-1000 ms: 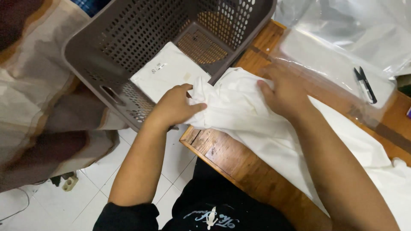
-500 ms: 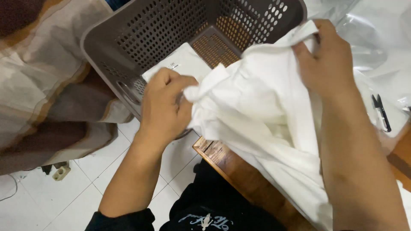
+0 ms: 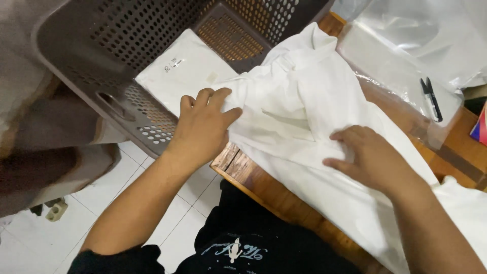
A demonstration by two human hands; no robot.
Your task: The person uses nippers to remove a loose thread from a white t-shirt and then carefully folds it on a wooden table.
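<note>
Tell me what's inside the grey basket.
A flat white packet lies in the grey basket. The white garment and left hand hide its near edge.

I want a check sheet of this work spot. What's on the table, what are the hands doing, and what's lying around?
Surface: wooden table, mostly covered by cloth and plastic.
Job's things: white garment spread on the table, one end reaching the grey basket; a flat white packet lies inside the basket.
Clutter: clear plastic bags at the far side; small black snips on them.
Hands: left hand flat on the garment's edge by the basket; right hand pressing the garment, fingers spread.
Cables: nothing seen.
Surroundings: white tiled floor; brown and beige fabric at left.
</note>
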